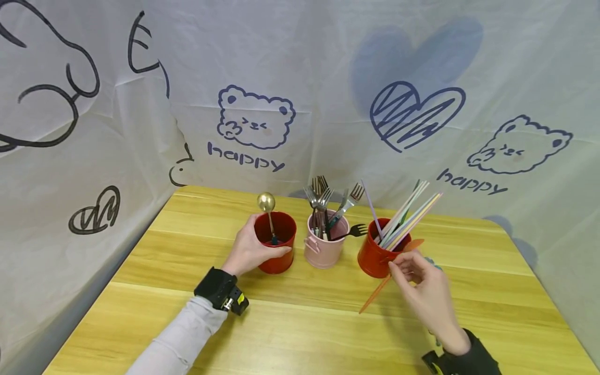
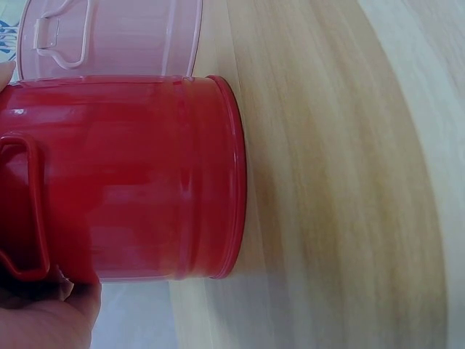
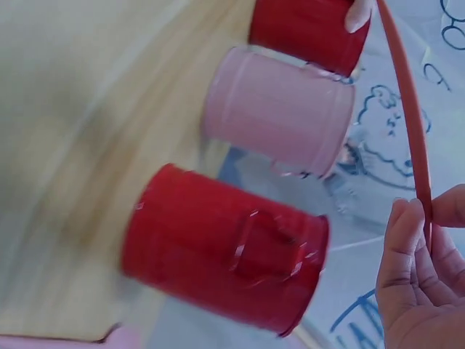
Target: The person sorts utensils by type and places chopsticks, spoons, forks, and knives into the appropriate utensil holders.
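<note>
My left hand grips the rim of a red bucket, its thumb across the near side. A gold-headed spoon stands in that bucket, head up. In the left wrist view the red bucket fills much of the picture. My right hand pinches a long, thin orange stick with a broader far end, tilted in front of the other red bucket. In the right wrist view thumb and fingertips meet on the orange stick. Several straws lean in the right red bucket.
Between the red buckets stands a pink bucket with several forks. A small teal object shows partly behind the right hand. White cloth with drawings hangs behind the wooden table. Something pink edges into the right wrist view.
</note>
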A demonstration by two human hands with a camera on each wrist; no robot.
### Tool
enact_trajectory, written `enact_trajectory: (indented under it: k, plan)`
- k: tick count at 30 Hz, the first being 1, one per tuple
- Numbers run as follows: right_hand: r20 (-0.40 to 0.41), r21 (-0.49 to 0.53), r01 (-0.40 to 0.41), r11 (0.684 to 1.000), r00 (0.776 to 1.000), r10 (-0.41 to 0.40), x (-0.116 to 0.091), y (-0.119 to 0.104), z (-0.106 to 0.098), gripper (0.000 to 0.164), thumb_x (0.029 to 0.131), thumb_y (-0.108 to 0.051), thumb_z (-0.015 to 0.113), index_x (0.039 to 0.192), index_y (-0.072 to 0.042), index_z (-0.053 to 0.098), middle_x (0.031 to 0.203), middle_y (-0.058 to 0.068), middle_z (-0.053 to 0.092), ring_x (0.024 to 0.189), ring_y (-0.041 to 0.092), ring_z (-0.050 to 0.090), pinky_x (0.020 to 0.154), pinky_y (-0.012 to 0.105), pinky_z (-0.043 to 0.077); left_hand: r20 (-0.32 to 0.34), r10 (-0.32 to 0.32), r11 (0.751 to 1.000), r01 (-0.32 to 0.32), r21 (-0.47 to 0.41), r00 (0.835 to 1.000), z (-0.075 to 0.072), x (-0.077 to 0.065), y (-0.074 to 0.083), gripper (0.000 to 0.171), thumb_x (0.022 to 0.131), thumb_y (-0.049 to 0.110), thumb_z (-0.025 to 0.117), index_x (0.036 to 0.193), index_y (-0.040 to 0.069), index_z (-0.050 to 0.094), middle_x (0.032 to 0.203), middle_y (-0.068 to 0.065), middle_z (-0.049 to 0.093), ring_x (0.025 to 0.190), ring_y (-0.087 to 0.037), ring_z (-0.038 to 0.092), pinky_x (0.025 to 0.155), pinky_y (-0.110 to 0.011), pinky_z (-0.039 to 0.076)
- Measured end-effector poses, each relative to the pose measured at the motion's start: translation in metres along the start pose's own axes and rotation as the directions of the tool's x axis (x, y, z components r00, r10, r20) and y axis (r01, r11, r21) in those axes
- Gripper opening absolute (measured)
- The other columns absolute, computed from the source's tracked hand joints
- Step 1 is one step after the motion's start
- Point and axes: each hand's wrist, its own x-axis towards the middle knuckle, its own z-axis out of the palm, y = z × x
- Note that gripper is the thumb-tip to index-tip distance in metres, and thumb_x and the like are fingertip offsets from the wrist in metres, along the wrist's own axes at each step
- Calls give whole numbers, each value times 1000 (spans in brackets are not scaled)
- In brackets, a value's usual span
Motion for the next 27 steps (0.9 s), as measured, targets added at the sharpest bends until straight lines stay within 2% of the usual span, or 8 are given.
enact_trajectory:
  k: [2, 5, 12, 19, 24, 26, 27]
  plan:
    - [-1, 35, 41, 999, 999, -41, 5, -6, 3, 15, 81, 3, 68, 90, -7, 62, 77, 4, 65, 65, 10, 61, 54, 14, 48, -4, -3, 1000, 3, 4, 1000, 2, 4, -11, 86, 61, 25, 88, 130, 4, 41, 124, -13, 55, 113, -31, 52, 94, -50, 44]
    - [1, 68, 98, 993, 995, -98, 13, -14, 7, 13, 83, 1, 67, 92, -7, 61, 79, 4, 66, 67, 9, 62, 57, 14, 51, -7, -7, 1000, 7, 13, 1000, 2, 5, -16, 86, 60, 30, 88, 129, 8, 41, 122, -8, 56, 111, -26, 53, 94, -45, 46]
    - [10, 92, 193, 977, 981, -195, 34, -37, 22, 15, 84, -1, 67, 95, -8, 61, 80, 1, 65, 67, 8, 62, 58, 16, 51, -7, -5, 1000, 6, 28, 1000, 2, 5, -15, 86, 60, 36, 88, 128, 10, 41, 121, -4, 55, 110, -22, 53, 93, -43, 47]
    - [18, 173, 261, 950, 963, -268, 57, -64, 46, 13, 85, 0, 66, 96, -6, 63, 87, 4, 66, 76, 13, 65, 60, 29, 55, -8, 2, 1000, -1, 22, 1000, 2, 5, -14, 86, 60, 35, 88, 128, 9, 42, 121, -5, 56, 110, -22, 54, 92, -43, 47]
    - [15, 195, 305, 932, 949, -314, 75, -78, 67, 8, 88, -1, 63, 95, -5, 62, 86, 7, 66, 74, 13, 64, 60, 30, 55, 3, 2, 1000, -2, 1, 1000, -3, -4, 13, 82, 64, 20, 87, 129, -1, 41, 123, -17, 55, 111, -33, 53, 94, -50, 45]
    - [8, 195, 325, 925, 943, -333, 81, -84, 75, 7, 89, -2, 61, 95, -4, 61, 85, 6, 65, 72, 12, 63, 58, 29, 54, 6, -2, 1000, 2, -12, 1000, -3, -4, 15, 82, 64, 16, 86, 129, -4, 40, 124, -21, 54, 113, -37, 52, 94, -52, 44]
    - [4, 196, 336, 921, 939, -344, 84, -87, 79, 7, 89, -3, 61, 96, -4, 61, 85, 6, 65, 72, 12, 63, 59, 29, 54, 3, 3, 1000, -3, -11, 1000, -2, -3, 10, 83, 64, 18, 87, 129, -3, 40, 124, -20, 54, 112, -36, 52, 94, -51, 44]
